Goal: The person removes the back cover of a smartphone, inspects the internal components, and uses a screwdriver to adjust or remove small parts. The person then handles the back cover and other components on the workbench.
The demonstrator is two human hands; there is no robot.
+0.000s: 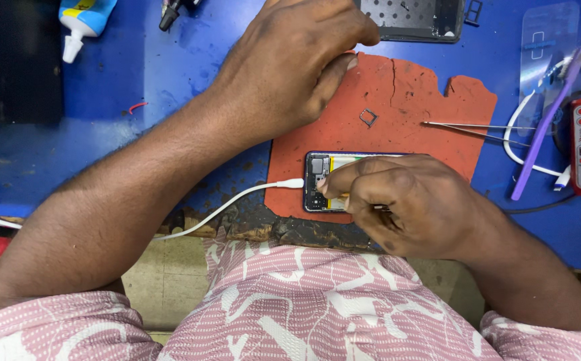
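Opened phone (320, 175) is lying on the red mat (404, 87), near its front edge, with a white cable (237, 200) plugged into its left end. Right hand (404, 207) is covering most of the phone, fingers (344, 175) curled and pressing inside. Left hand (290, 60) is hovering beyond the phone, fingers loosely closed, holding nothing visible. Tweezers (478, 128) are lying right of the phone. Judgement: light, stiff, fragile inside; hold by frame edges.
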